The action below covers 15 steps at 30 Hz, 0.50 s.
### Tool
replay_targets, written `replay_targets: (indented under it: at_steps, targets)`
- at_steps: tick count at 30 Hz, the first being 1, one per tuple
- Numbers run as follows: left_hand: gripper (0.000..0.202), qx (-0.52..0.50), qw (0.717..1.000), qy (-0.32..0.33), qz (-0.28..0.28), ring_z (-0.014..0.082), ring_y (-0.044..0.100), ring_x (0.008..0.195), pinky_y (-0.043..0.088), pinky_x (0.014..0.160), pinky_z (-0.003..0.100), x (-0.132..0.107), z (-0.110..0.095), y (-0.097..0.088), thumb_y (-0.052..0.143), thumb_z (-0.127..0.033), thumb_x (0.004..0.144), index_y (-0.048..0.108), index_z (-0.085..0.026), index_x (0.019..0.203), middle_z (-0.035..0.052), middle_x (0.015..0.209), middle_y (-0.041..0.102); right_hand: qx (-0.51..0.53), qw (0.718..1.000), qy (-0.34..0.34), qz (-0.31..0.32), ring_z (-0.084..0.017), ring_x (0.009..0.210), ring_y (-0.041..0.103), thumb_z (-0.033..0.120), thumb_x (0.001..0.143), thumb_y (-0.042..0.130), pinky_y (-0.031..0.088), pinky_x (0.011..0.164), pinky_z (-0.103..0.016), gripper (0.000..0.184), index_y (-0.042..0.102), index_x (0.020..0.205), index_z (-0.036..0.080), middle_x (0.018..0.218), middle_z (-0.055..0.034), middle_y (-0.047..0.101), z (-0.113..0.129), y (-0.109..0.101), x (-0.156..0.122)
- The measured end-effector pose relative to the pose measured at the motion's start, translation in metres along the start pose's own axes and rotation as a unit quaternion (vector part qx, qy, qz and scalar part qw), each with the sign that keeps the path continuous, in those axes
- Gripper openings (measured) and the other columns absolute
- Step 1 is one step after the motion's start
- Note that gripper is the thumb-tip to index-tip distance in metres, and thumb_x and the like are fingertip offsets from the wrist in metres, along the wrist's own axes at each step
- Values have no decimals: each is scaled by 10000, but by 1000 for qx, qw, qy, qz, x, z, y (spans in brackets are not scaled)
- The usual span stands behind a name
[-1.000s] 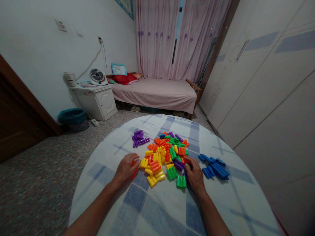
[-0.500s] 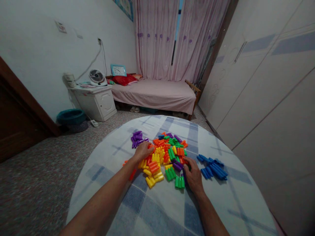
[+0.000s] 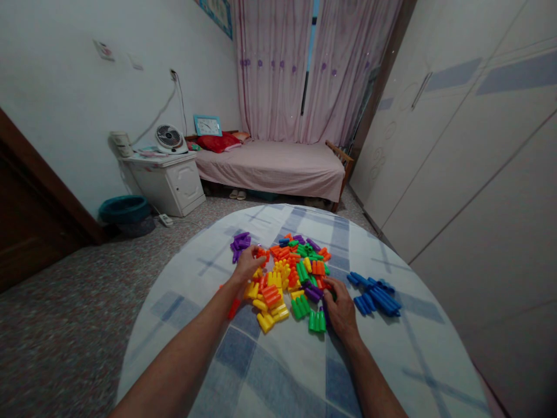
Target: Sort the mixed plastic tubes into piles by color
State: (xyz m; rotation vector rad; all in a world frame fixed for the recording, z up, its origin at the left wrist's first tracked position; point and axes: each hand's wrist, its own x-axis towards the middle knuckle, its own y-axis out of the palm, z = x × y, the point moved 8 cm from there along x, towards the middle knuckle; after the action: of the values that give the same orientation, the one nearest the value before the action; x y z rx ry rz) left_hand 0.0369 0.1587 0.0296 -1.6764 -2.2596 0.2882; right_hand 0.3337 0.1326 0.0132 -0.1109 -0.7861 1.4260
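Note:
My left hand (image 3: pixel 248 265) is at the left side of a mixed heap of plastic peg-like building blocks, its thumb and fingers closed around an orange block (image 3: pixel 263 254). Just beyond it lies a small pile of purple blocks (image 3: pixel 240 244). My right hand (image 3: pixel 341 307) rests at the heap's right edge, fingers bent and thumb apart, beside a dark purple block (image 3: pixel 313 292) and green blocks (image 3: pixel 317 321). Yellow blocks (image 3: pixel 273 316) lie between the hands. Part of an orange-red block (image 3: pixel 234 307) shows beside my left forearm.
A pile of blue blocks (image 3: pixel 378 296) lies right of my right hand. The round table (image 3: pixel 278 377) has a checked cloth. Beyond it stand a bed (image 3: pixel 274 162), a white cabinet (image 3: pixel 167 183) with a fan (image 3: pixel 169 138), and a wardrobe (image 3: pixel 470 157).
My left hand has drawn back slightly left and away from the heap's middle, uncovering orange blocks near its fingertips. My right hand has stayed in place.

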Motion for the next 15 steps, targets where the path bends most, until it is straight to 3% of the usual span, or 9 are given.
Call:
replay_targets:
  at_steps: [5, 8, 11, 15]
  targets:
    - [317, -87, 996, -9, -31, 176, 635, 792, 521, 732, 310, -12, -4, -35, 632, -348, 630, 579, -148, 870, 41, 846, 661, -2, 1000, 2, 3, -232, 1094, 531, 262, 801, 441, 389, 991, -411, 306, 606, 1035, 153, 1126, -115, 598, 0, 0, 0]
    - [370, -110, 992, -59, -29, 173, 629, 757, 539, 659, 306, -31, 6, -54, 657, -345, 606, 601, -160, 922, 22, 852, 653, 1, 1000, 1, 3, -232, 1089, 533, 264, 802, 440, 394, 986, -413, 299, 605, 1029, 160, 1120, -112, 599, 1, 0, 0]
    - [416, -80, 991, -105, -39, 174, 625, 708, 535, 580, 295, -53, 19, -73, 652, -356, 616, 612, -170, 985, 20, 840, 653, 3, 1000, 2, 2, -231, 1085, 536, 261, 798, 443, 397, 981, -417, 296, 603, 1029, 167, 1119, -108, 600, 1, 1, 0]
    - [382, 18, 992, -99, -73, 203, 621, 686, 513, 617, 327, -72, 26, -96, 659, -334, 600, 662, -169, 944, 38, 761, 661, 6, 1000, 6, -2, -231, 1075, 542, 265, 798, 441, 402, 974, -419, 290, 605, 1020, 174, 1118, -105, 603, 0, 0, 1]
